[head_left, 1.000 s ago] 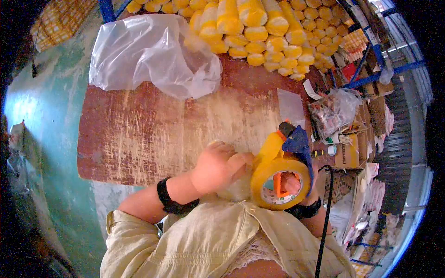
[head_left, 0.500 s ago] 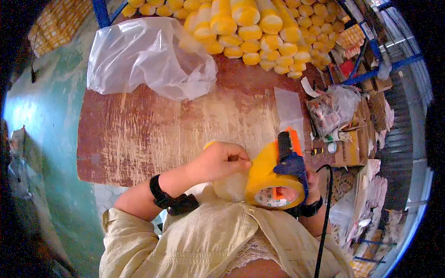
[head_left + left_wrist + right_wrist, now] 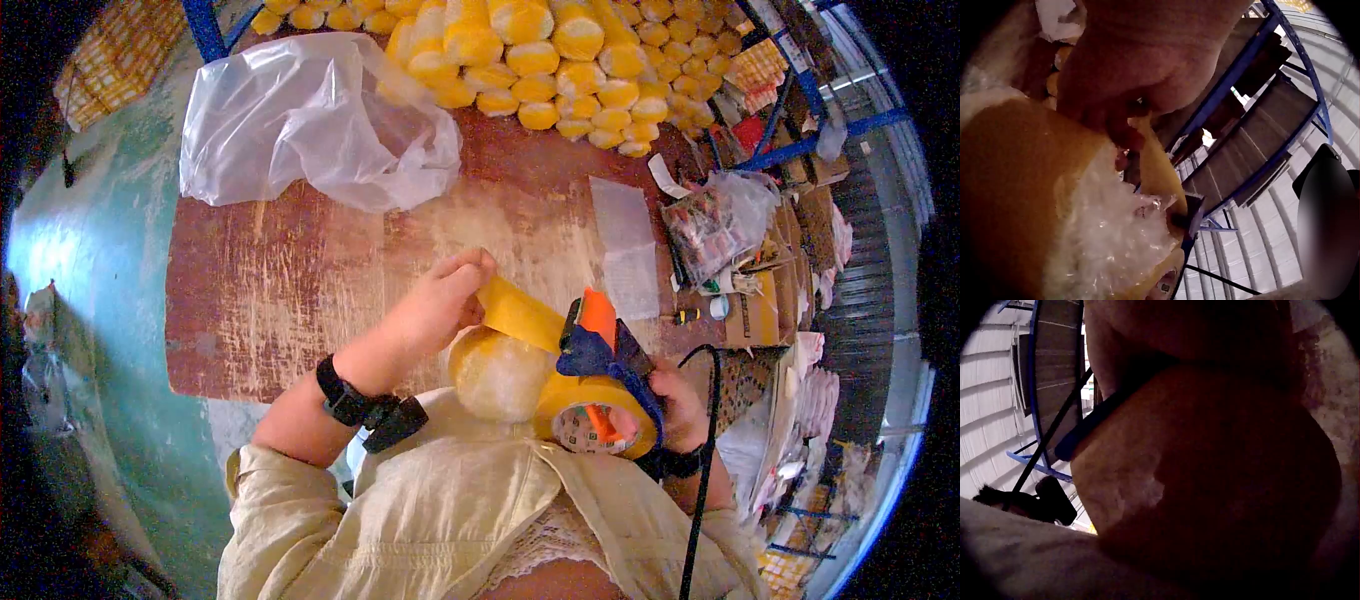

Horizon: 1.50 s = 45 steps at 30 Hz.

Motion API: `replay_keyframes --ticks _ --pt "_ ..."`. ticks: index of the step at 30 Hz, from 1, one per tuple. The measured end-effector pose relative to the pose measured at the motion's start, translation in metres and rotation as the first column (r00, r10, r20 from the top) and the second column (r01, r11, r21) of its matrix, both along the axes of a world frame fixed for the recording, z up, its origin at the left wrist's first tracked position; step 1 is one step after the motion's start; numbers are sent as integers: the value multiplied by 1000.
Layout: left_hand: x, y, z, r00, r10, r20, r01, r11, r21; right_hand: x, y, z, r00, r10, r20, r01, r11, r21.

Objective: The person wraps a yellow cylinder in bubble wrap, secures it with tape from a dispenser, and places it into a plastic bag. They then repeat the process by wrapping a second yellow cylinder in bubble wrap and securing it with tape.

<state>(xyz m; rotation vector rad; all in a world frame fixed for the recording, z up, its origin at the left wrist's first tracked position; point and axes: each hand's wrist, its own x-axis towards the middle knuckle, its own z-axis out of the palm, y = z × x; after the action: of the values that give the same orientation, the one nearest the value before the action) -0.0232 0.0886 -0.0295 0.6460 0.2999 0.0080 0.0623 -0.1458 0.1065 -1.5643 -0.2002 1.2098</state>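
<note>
In the head view my left hand (image 3: 440,305) pinches the end of a strip of yellow packing tape (image 3: 522,314). That strip runs taut to a blue and orange tape dispenser (image 3: 600,345), loaded with a wide roll of tape (image 3: 560,412). My right hand (image 3: 682,405) grips the dispenser on its right side. Below the strip, close against the shirt, is a yellow roll wrapped in clear plastic (image 3: 500,378), its round end facing up. In the left wrist view, the crinkled plastic end of the wrapped roll (image 3: 1110,231) lies beneath my left fingers.
A large clear plastic bag (image 3: 320,125) lies on the worn brown table (image 3: 270,290). Stacked yellow wrapped rolls (image 3: 530,60) fill the back. A flat plastic sheet (image 3: 625,240) lies at the table's right; beyond it are a bag of small items (image 3: 710,235) and a cardboard box (image 3: 755,320).
My left hand has moved up and away from the dispenser, drawing out a strip of tape. The dispenser has tilted in my right hand, and the wrapped roll's end has come into view.
</note>
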Motion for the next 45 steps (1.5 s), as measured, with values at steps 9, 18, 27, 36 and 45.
replay_keyframes --ticks 9,18,27,36,45 --pt "-14 10 3 998 -11 64 5 996 94 11 0 7 981 -14 -192 -24 980 -196" --pt "-26 11 -12 1000 -14 20 2 855 519 16 17 9 983 131 -129 -166 933 -320" --pt "-48 -1 -39 752 81 654 -625 -227 747 16 34 11 981 141 -137 -175 944 -279" --pt "-69 -27 -19 864 -131 486 -469 -559 683 17 52 20 966 162 -202 -216 935 -283" --pt "-43 -8 -29 824 92 559 -497 -358 791 7 37 26 980 192 -50 -198 937 -289"
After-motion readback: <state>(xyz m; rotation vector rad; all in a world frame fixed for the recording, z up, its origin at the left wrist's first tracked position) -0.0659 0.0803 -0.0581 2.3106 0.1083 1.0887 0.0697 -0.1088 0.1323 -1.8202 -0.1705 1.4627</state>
